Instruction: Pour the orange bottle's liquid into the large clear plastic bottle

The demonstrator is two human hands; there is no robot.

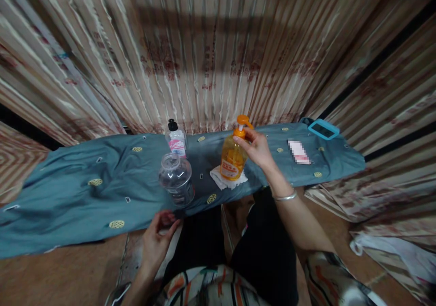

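Orange pump bottle upright on a crumpled white cloth laid on the draped bench, my right fingers closed on its orange collar, just under the pump head. Left of it, the clear wide-bodied jar stands near the front edge, my left fingers half-open and loosely curled just this side of it, with a black-capped, pink-labelled bottle right behind. Farther right: a pixelated pinkish rectangle, then a blue-framed object towards the bench's far end, patterned curtains beyond everything.
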